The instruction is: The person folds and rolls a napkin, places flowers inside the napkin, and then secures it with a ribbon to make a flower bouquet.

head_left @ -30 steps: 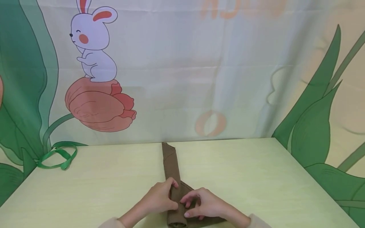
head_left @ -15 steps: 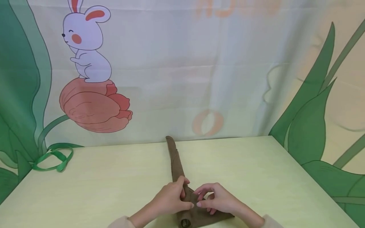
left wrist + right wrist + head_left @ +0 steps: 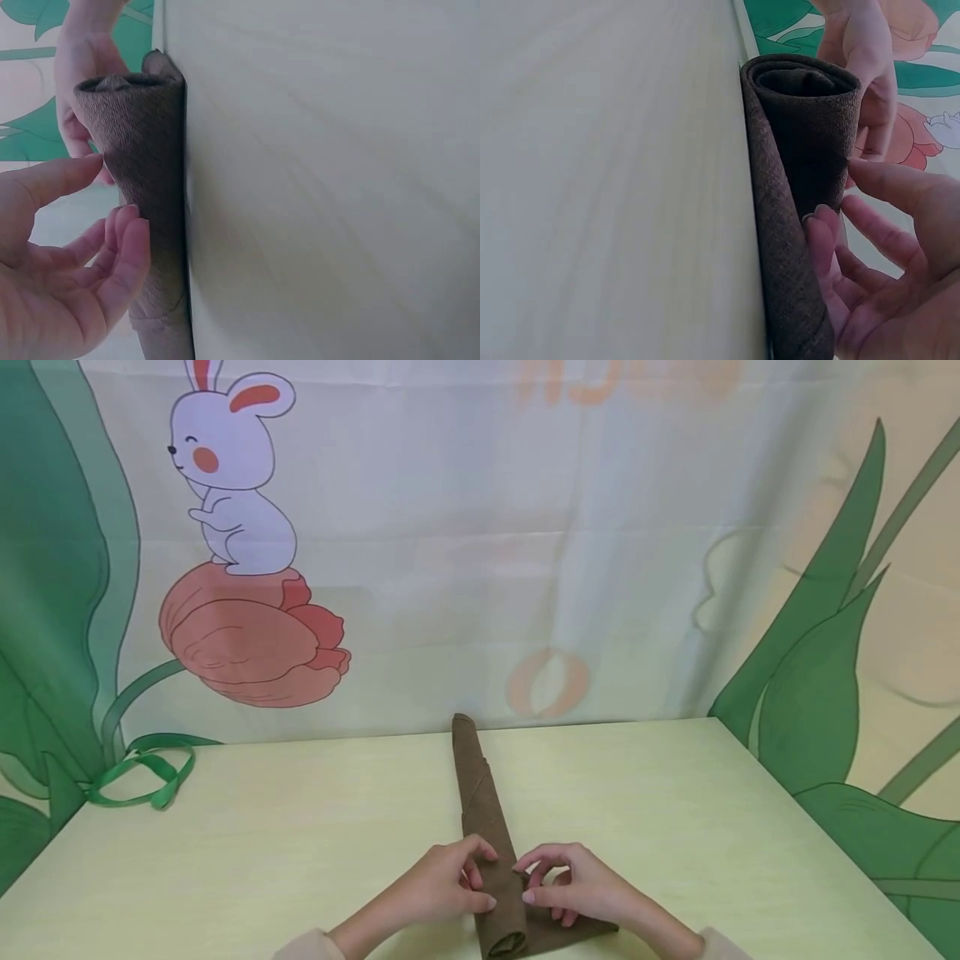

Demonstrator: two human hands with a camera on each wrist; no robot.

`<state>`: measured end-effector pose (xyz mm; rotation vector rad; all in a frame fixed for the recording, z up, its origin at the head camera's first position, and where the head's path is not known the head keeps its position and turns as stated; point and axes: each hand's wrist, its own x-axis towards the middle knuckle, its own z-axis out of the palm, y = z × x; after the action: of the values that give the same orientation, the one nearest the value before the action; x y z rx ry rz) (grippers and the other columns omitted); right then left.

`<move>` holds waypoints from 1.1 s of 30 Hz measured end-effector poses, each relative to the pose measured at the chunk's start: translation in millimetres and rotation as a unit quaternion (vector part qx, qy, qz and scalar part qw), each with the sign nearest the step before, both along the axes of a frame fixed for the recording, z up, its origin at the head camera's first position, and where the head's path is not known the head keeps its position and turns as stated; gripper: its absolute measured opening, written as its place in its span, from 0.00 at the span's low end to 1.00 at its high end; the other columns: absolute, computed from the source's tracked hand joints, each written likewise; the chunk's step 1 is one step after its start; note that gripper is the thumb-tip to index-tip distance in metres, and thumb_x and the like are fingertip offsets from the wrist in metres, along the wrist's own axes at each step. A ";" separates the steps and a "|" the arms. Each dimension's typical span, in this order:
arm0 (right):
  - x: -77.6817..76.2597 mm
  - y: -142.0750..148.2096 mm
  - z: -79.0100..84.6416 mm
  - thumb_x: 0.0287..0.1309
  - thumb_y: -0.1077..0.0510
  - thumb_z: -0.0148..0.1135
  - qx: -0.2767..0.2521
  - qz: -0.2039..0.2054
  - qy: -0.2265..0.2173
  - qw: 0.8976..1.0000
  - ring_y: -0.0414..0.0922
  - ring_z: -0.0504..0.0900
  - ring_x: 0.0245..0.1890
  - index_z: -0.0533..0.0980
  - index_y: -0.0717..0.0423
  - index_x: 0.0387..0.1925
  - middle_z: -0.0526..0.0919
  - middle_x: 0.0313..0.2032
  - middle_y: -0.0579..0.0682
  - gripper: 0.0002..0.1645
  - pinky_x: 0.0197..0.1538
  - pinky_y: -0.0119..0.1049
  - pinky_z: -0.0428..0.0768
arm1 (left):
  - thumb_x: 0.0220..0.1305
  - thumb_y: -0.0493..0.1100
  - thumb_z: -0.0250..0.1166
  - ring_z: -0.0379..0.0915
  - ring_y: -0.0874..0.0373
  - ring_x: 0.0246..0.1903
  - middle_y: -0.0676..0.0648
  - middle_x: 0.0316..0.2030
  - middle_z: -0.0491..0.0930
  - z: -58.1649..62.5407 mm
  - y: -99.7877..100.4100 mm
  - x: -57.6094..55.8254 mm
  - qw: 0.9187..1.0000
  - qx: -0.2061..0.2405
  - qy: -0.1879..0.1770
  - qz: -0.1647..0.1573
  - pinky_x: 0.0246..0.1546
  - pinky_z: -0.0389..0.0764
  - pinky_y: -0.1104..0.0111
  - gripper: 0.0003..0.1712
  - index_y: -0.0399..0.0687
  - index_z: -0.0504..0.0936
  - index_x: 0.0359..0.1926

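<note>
A brown cloth (image 3: 491, 827), partly rolled into a long tube, lies lengthwise on the table with its near end showing coiled layers. From under the roll's right side a flat, unrolled flap (image 3: 570, 931) spreads out. My left hand (image 3: 450, 881) is at the roll's left side, thumb and bent fingertips resting against it without wrapping round; the left wrist view shows this contact on the cloth roll (image 3: 142, 150). My right hand (image 3: 581, 885) sits at the right side over the flap. In the right wrist view its thumb and fingertips touch the cloth roll (image 3: 817, 127), fingers loosely bent.
The pale table (image 3: 300, 827) extends on both sides of the cloth. A green ribbon loop (image 3: 146, 781) lies at its far left corner. Behind the table hangs a printed curtain (image 3: 420, 568) with a rabbit and flowers, close to the roll's far end.
The cloth roll has shifted to the right over its flap, its far end too. My left hand has eased from gripping over the roll to its left side; my right hand has moved right.
</note>
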<state>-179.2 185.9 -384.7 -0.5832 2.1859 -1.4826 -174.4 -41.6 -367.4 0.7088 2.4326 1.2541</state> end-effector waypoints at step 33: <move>-3.2 -3.3 -3.7 0.42 0.65 0.69 0.057 0.046 0.022 0.997 0.33 0.67 0.11 0.78 0.60 0.36 0.74 0.25 0.46 0.15 0.14 0.23 0.66 | 0.47 0.38 0.70 0.69 0.59 0.12 0.47 0.13 0.71 -10.0 10.2 -13.6 0.997 -0.037 -0.063 0.010 0.15 0.74 0.69 0.17 0.50 0.75 0.38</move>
<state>-182.4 182.6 -388.5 -0.6743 2.2275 -1.3013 -188.0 -31.4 -377.4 0.5684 2.3764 1.1718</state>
